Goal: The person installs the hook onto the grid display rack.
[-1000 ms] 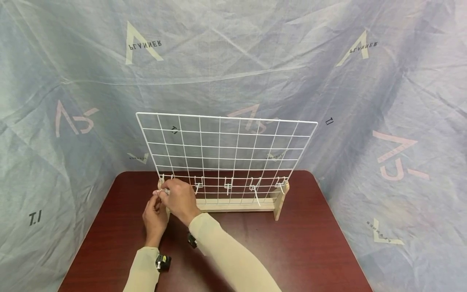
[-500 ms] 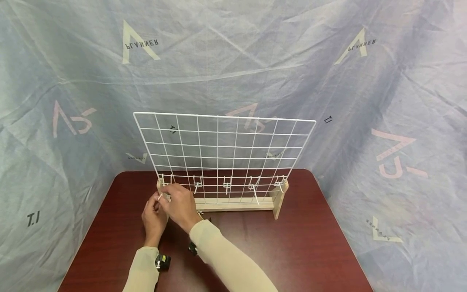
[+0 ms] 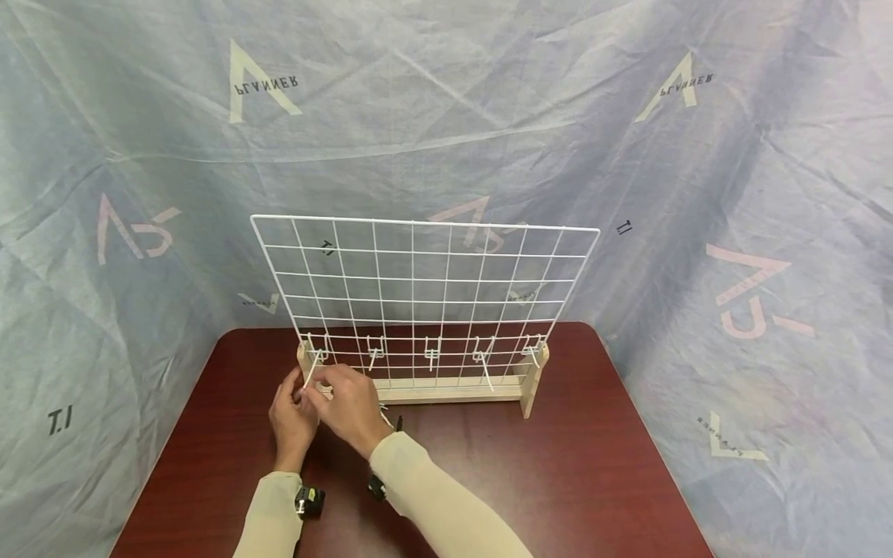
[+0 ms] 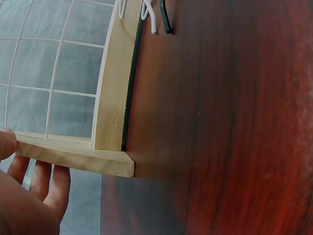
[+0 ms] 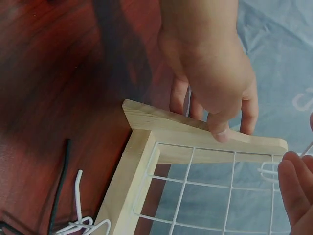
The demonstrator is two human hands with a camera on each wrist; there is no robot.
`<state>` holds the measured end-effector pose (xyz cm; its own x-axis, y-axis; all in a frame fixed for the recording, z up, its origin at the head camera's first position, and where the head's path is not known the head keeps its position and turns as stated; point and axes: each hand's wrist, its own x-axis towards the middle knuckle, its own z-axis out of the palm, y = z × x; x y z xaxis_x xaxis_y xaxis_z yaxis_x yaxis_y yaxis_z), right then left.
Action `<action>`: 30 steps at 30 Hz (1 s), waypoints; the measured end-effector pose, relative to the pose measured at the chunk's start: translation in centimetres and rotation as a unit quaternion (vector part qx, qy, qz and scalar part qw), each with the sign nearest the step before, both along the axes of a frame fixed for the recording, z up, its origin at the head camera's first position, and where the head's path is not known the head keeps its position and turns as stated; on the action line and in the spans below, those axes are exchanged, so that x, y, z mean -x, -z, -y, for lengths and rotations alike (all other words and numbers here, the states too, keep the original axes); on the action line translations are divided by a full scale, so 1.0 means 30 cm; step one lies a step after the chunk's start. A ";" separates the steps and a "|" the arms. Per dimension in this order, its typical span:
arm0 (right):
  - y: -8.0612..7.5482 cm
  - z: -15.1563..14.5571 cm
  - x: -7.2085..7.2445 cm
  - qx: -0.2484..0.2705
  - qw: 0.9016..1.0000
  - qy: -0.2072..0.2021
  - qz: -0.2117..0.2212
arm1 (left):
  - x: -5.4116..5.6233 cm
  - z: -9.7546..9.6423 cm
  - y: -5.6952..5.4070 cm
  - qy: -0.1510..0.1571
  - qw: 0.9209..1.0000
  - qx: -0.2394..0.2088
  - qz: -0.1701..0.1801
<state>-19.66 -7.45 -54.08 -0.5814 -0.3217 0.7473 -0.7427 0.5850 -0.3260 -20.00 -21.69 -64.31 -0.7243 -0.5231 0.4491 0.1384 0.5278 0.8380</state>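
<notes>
A white wire grid panel (image 3: 413, 252) stands upright in a pale wooden stand. My left hand (image 3: 293, 422) grips the stand's left side board (image 5: 264, 143), thumb on the inner face and fingers on the outer. At the grid's lower left, my right hand (image 3: 351, 403) pinches the prong of a white wire hook (image 3: 315, 368), whose bracket lies against the grid wires. Only fingertips of the right hand show in the right wrist view, beside the prong. Several similar hooks, such as the middle one (image 3: 432, 355), hang along the same row to the right.
On the table behind the right wrist lie loose hooks, a white one (image 5: 78, 196) and a black one (image 5: 59, 186), beside the stand's base bar (image 5: 129, 181). The reddish-brown table (image 3: 593, 465) is surrounded by grey-blue printed cloth (image 3: 446, 93).
My right hand has moved slightly down, and the pinched hook now shows with its prong slanting down from the grid. The left hand keeps its place on the side board. The head view has shifted slightly.
</notes>
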 end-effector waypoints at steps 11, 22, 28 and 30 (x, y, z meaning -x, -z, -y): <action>0.069 -0.070 -0.051 -0.013 1.000 0.011 0.026 | -0.008 -0.002 -0.001 0.022 0.999 -0.015 0.019; 0.205 -0.211 -0.063 -0.044 0.993 0.051 0.097 | -0.008 -0.003 0.004 0.029 0.999 -0.024 0.006; 0.269 -0.278 -0.059 -0.057 0.985 0.073 0.146 | -0.003 0.000 0.000 0.027 0.999 -0.026 0.006; 0.283 -0.295 -0.057 -0.064 0.981 0.078 0.165 | -0.002 0.001 0.000 0.029 0.999 -0.028 0.006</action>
<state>-17.97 1.39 -62.56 -0.8346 -0.2890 0.4690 -0.5075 0.7344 -0.4506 -19.95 -21.70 -64.31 -0.7593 -0.5043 0.4113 0.1571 0.4714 0.8678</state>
